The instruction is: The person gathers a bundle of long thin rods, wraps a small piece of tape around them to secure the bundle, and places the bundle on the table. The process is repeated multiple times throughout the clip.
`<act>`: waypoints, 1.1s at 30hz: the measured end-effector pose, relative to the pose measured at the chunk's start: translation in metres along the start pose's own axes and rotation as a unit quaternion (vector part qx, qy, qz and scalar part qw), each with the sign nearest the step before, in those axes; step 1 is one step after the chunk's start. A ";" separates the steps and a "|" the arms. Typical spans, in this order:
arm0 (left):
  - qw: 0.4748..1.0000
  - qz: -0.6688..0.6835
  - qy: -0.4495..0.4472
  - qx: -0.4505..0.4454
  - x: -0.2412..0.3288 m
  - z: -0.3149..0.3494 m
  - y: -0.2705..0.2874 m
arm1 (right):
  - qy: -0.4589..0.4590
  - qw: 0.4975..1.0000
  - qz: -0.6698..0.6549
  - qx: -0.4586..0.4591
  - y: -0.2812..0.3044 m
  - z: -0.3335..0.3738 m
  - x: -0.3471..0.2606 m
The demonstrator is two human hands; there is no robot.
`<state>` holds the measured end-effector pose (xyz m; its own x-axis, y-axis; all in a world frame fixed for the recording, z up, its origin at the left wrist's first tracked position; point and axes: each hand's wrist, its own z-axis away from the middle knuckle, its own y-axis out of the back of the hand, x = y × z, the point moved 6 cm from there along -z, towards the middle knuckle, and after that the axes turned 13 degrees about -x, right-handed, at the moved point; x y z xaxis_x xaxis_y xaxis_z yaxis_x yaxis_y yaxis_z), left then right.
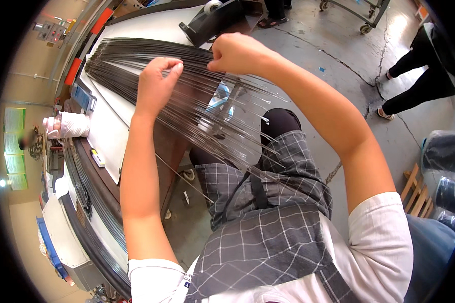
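A wide fan of long, thin dark strips [131, 49] lies across the table. Its near ends spread past the table edge and hang over my checked apron, some with pale tips. Over the middle of the fan is my left hand [158, 83], thumb and forefinger pinched together. My right hand [240, 53], fingers curled closed, is farther right, above the fan's right edge. What either hand pinches, if anything, is too fine to make out. One strip [179, 177] runs apart from the rest, down toward my lap.
A black device with a white roller [212, 22] stands at the table's far end. On the left are a white wrapped roll [75, 125], a small yellow-and-white tube [97, 157] and more dark strips. Rightward, a person [414, 70] stands near a wooden pallet [417, 189]; a wheeled cart [356, 17] is beyond.
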<state>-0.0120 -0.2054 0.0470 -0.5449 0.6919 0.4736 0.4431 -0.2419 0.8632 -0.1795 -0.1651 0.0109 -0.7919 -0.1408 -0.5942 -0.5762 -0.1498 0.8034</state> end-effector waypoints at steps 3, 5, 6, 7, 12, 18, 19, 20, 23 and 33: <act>0.999 0.031 0.018 -0.004 -0.011 -0.028 0.010 | -0.009 0.988 -0.021 0.153 0.030 -0.005 0.020; 0.998 0.053 0.023 0.001 -0.014 -0.046 0.014 | 0.002 0.961 -0.037 0.273 0.048 -0.005 0.034; 0.998 0.057 0.024 0.001 -0.016 -0.059 0.014 | -0.007 0.943 0.026 0.332 0.058 -0.008 0.043; 0.997 0.073 0.028 -0.002 -0.024 -0.069 0.014 | -0.005 0.933 0.024 0.358 0.063 -0.009 0.044; 0.992 0.119 0.029 -0.039 -0.037 -0.111 0.013 | 0.072 0.917 -0.009 0.392 0.070 -0.042 0.046; 0.964 0.095 0.119 -0.216 -0.053 -0.139 -0.002 | 0.064 0.955 0.072 0.281 0.055 -0.081 0.035; 0.959 0.108 0.127 -0.228 -0.055 -0.141 0.000 | 0.053 0.958 0.066 0.275 0.056 -0.080 0.033; 0.954 0.121 0.134 -0.240 -0.057 -0.141 0.000 | 0.043 0.960 0.060 0.269 0.055 -0.078 0.031; 0.943 0.169 0.147 -0.245 -0.064 -0.142 -0.001 | 0.027 0.959 0.064 0.274 0.056 -0.076 0.030; 0.929 0.208 0.136 -0.274 -0.064 -0.134 0.011 | 0.033 0.936 0.083 0.342 0.056 -0.077 0.030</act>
<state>-0.0678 -0.3436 0.0494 -0.6009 0.2815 0.7481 0.2664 -0.8118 0.5196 -0.2197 -0.2527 0.0355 -0.8804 -0.1693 -0.4430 -0.4593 0.5370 0.7075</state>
